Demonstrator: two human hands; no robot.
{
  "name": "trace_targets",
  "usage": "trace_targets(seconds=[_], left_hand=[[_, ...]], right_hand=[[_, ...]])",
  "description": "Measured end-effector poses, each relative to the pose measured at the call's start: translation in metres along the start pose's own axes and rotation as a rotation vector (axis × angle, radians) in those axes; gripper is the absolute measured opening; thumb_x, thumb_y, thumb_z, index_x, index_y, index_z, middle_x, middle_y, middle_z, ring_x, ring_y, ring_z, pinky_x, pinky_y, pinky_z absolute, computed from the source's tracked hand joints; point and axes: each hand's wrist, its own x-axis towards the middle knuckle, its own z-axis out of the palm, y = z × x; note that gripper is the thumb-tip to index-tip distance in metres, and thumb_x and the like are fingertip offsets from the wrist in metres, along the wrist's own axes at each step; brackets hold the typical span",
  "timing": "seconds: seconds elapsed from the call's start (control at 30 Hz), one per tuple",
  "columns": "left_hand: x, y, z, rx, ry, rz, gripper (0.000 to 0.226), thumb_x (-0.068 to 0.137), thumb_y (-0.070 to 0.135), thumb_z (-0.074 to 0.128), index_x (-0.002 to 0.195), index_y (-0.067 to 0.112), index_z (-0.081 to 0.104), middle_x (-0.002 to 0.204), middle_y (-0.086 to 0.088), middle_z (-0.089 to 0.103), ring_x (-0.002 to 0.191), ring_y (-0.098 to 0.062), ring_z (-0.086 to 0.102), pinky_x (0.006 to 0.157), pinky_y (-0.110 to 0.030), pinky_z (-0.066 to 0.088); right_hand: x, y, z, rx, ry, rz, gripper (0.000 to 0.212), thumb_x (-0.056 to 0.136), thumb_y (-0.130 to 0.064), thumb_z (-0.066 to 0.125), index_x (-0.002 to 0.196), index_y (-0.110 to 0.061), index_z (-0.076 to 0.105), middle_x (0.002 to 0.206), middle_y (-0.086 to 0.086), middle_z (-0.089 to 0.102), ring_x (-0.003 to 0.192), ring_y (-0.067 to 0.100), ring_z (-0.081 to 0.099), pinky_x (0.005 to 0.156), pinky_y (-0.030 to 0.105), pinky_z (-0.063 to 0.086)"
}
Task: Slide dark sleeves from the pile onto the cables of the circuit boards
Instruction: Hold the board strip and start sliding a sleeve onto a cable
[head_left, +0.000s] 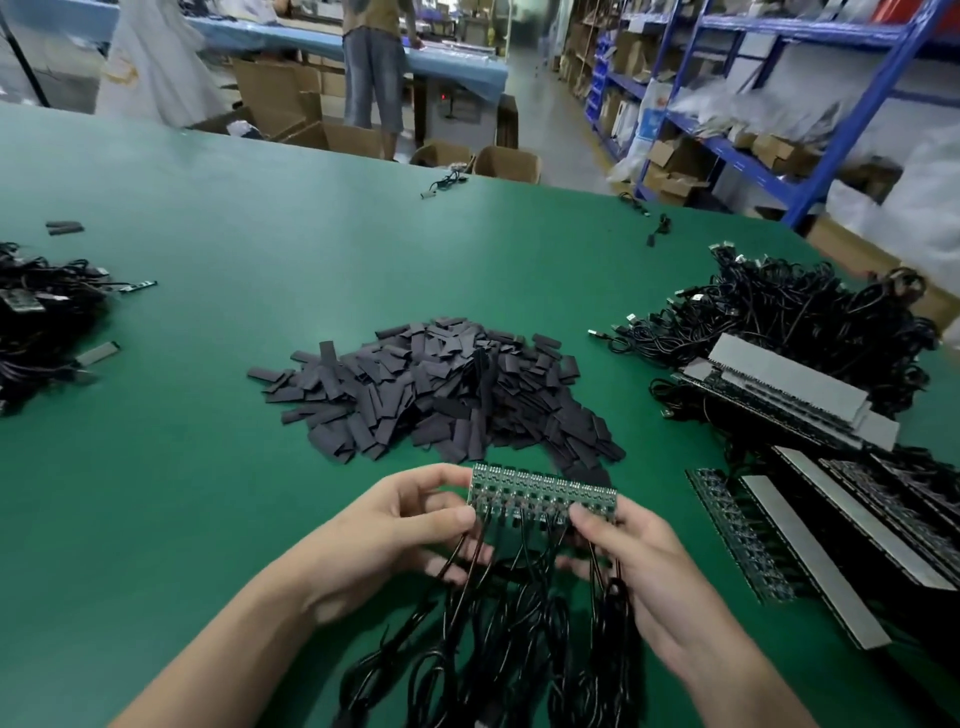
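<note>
The green table (208, 218) carries the pile of dark sleeves (431, 387) toward its middle; a black heap of cabled boards (810, 332) lies along its right edge, and a smaller tangle (41, 322) lies at its left edge. Just in front of the pile, the strip of circuit boards (543, 492) is held above the surface, its black cables (498, 623) trailing toward the near edge; the left hand (410, 525) clamps the strip's left end, thumb on top and fingers curled beneath; the right hand (639, 561) pinches its right end.
</note>
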Motion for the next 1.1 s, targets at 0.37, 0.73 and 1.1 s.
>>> trace_targets(seconds=[0.37, 0.73, 1.1], left_hand=[[0.009, -0.009, 0.005, 0.424, 0.208, 0.222, 0.015, 0.095, 0.031, 0.068, 0.096, 0.019, 0.076, 0.071, -0.005, 0.069, 0.059, -0.016, 0.063, 0.057, -0.022, 0.05], [0.015, -0.011, 0.006, 0.433, 0.173, 0.148, 0.012, 0.083, 0.033, 0.082, 0.089, 0.023, 0.083, 0.069, 0.001, 0.065, 0.064, -0.01, 0.056, 0.063, -0.023, 0.049], [0.012, -0.004, 0.006, 0.269, 0.156, 0.085, 0.01, 0.08, 0.023, 0.076, 0.084, 0.016, 0.083, 0.074, -0.004, 0.074, 0.062, -0.009, 0.064, 0.062, -0.017, 0.051]], right_hand=[[0.028, -0.032, 0.034, -0.856, -0.082, -0.617, 0.011, 0.089, -0.048, 0.071, 0.095, -0.04, 0.073, 0.096, -0.026, 0.072, 0.097, -0.005, 0.065, 0.084, 0.017, 0.048], [0.041, -0.036, 0.019, -0.827, -0.39, -0.411, 0.012, 0.088, -0.045, 0.075, 0.083, -0.034, 0.074, 0.07, -0.014, 0.068, 0.061, -0.006, 0.057, 0.059, 0.011, 0.039], [0.038, -0.03, 0.027, -0.67, -0.427, -0.415, 0.009, 0.092, -0.038, 0.075, 0.088, -0.03, 0.076, 0.081, -0.005, 0.075, 0.074, 0.001, 0.066, 0.073, 0.023, 0.05]])
